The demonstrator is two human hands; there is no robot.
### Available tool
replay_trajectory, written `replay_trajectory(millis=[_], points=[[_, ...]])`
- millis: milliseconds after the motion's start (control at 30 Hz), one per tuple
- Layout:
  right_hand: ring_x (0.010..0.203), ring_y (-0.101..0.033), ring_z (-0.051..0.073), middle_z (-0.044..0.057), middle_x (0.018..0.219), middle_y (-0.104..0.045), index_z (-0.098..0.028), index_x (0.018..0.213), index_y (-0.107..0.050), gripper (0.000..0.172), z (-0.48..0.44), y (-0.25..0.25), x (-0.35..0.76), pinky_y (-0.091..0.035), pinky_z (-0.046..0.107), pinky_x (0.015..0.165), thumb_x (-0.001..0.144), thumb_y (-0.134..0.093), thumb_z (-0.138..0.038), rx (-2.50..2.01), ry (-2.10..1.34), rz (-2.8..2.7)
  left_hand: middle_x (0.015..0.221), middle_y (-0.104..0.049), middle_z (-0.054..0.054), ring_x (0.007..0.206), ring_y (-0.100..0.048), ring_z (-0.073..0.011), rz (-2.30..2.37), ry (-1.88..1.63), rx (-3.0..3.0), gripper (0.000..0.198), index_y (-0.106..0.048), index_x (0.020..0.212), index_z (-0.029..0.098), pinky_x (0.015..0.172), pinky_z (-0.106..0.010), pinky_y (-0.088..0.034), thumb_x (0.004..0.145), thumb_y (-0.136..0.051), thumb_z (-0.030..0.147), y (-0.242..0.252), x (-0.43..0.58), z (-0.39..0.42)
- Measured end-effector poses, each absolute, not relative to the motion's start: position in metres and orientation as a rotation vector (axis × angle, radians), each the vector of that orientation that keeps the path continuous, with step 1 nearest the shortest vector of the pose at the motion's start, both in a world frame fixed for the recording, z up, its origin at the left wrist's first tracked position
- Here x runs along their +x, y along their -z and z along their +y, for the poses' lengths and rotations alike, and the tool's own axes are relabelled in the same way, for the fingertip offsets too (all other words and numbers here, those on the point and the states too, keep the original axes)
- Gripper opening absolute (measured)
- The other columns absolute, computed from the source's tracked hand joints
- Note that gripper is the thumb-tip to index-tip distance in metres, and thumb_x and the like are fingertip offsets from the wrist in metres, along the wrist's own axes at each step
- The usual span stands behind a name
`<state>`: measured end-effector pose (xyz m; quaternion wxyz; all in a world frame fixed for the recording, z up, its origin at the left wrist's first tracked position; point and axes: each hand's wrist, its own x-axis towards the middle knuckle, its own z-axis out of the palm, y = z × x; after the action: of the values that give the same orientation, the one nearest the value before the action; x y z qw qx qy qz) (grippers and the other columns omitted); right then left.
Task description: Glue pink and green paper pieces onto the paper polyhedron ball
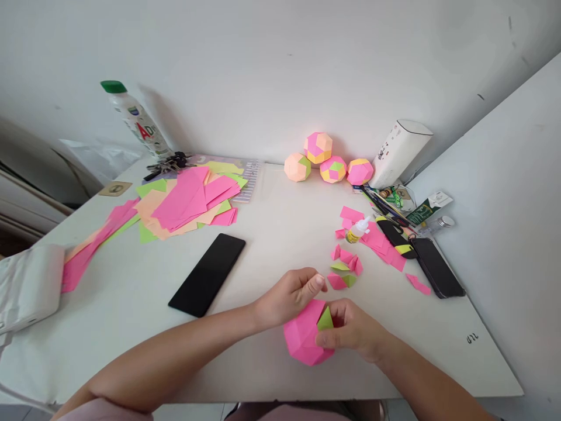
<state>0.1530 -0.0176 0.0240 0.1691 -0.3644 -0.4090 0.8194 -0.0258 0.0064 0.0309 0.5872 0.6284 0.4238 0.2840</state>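
Observation:
A faceted pink paper ball (304,335) with a green triangular flap (325,319) is held low over the table's front part. My right hand (357,332) grips its right side, thumb in front and fingers behind, beside the green flap. Against the ball's upper left rests my left hand (294,293), its fingers curled in and its thumb closed over them. Whether something small is between those fingertips is hidden. Just beyond the hands lie small folded pink pieces (346,256) and green pieces (349,280). A small glue bottle (357,230) stands behind them on pink paper.
Several finished paper balls (318,147) sit by the wall. Coloured paper sheets (188,199) are heaped at the left, near a black phone (207,275) and a white bottle (139,123). A utility knife (395,238) and another phone (437,267) lie right, below a white box (401,153).

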Motion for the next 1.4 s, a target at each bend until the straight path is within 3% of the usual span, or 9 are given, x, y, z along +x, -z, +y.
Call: replay_trajectory(millis=[67, 167, 267, 367, 433, 633, 900, 1167, 1400], points=[[0.057, -0.040, 0.009, -0.004, 0.059, -0.047, -0.014, 0.063, -0.060, 0.029, -0.016, -0.024, 0.154, -0.030, 0.024, 0.056, 0.062, -0.082, -0.034, -1.026, -2.234, -1.120, 0.097, -0.057, -0.007, 0.092, -0.054, -0.0182, 1.022, -0.796, 1.509, 0.053, -0.058, 0.104, 0.016, 0.085, -0.035, -0.046, 0.093, -0.026, 0.056, -0.030, -0.028, 0.007], [0.058, -0.043, 0.010, -0.003, 0.060, -0.051, -0.015, 0.062, -0.063, 0.026, -0.010, -0.021, 0.158, -0.034, 0.026, 0.059, 0.063, -0.082, -0.033, -1.041, -2.003, -1.050, 0.127, -0.044, -0.012, 0.118, -0.044, -0.0229, 1.036, -0.934, 1.579, 0.047, -0.048, 0.124, 0.020, 0.102, -0.042, -0.039, 0.095, -0.027, 0.050, -0.020, -0.031, 0.011], [0.064, -0.047, 0.012, -0.002, 0.065, -0.056, -0.016, 0.065, -0.066, 0.023, -0.001, -0.013, 0.164, -0.038, 0.027, 0.064, 0.066, -0.081, -0.034, -1.088, -1.802, -0.989, 0.143, -0.026, -0.014, 0.135, -0.026, -0.0265, 0.879, -1.012, 1.745, 0.054, -0.027, 0.141, 0.024, 0.111, -0.049, -0.028, 0.093, -0.036, 0.048, -0.002, -0.031, 0.013], [0.065, -0.047, 0.013, -0.001, 0.065, -0.057, -0.017, 0.070, -0.068, 0.021, 0.006, -0.001, 0.169, -0.039, 0.028, 0.065, 0.070, -0.078, -0.035, -1.131, -1.718, -1.002, 0.152, -0.004, -0.013, 0.142, -0.002, -0.0324, 0.724, -1.009, 1.946, 0.078, -0.007, 0.148, 0.029, 0.113, -0.054, -0.021, 0.087, -0.050, 0.050, 0.015, -0.026, 0.011], [0.064, -0.046, 0.012, -0.001, 0.065, -0.057, -0.017, 0.071, -0.068, 0.021, 0.009, 0.004, 0.171, -0.038, 0.027, 0.064, 0.073, -0.076, -0.036, -1.142, -1.698, -1.056, 0.153, 0.004, -0.012, 0.143, 0.001, -0.0327, 0.705, -1.003, 2.029, 0.079, -0.001, 0.148, 0.030, 0.113, -0.054, -0.021, 0.088, -0.049, 0.048, 0.022, -0.023, 0.009], [0.070, -0.049, 0.013, 0.000, 0.072, -0.056, -0.018, 0.077, -0.067, 0.022, 0.008, 0.000, 0.169, -0.040, 0.027, 0.067, 0.082, -0.066, -0.038, -1.110, -1.709, -1.249, 0.152, 0.002, -0.015, 0.141, -0.008, -0.0337, 0.713, -1.018, 2.136, 0.071, 0.001, 0.148, 0.029, 0.110, -0.053, -0.029, 0.093, -0.042, 0.040, 0.025, -0.022, 0.009], [0.074, -0.053, 0.015, 0.001, 0.075, -0.062, -0.019, 0.080, -0.071, 0.017, 0.003, -0.005, 0.166, -0.044, 0.026, 0.070, 0.082, -0.066, -0.036, -1.123, -1.731, -1.235, 0.142, -0.012, -0.015, 0.133, -0.021, -0.0324, 0.703, -1.021, 2.230, 0.062, -0.007, 0.148, 0.030, 0.105, -0.051, -0.035, 0.094, -0.037, 0.039, 0.024, -0.021, 0.009], [0.077, -0.054, 0.014, 0.001, 0.077, -0.063, -0.020, 0.086, -0.073, 0.014, 0.001, -0.002, 0.166, -0.045, 0.027, 0.074, 0.081, -0.069, -0.033, -1.095, -1.772, -1.110, 0.141, -0.014, -0.018, 0.134, -0.021, -0.0328, 0.699, -1.019, 2.255, 0.060, -0.008, 0.148, 0.026, 0.104, -0.050, -0.036, 0.095, -0.033, 0.039, 0.025, -0.020, 0.009], [0.070, -0.052, 0.014, 0.001, 0.070, -0.059, -0.017, 0.076, -0.070, 0.015, 0.002, -0.002, 0.167, -0.045, 0.028, 0.067, 0.075, -0.074, -0.031, -1.158, -1.753, -1.102, 0.145, -0.012, -0.019, 0.134, -0.021, -0.0344, 0.690, -1.066, 2.320, 0.063, -0.005, 0.148, 0.028, 0.104, -0.055, -0.033, 0.095, -0.037, 0.034, 0.023, -0.018, 0.008]])
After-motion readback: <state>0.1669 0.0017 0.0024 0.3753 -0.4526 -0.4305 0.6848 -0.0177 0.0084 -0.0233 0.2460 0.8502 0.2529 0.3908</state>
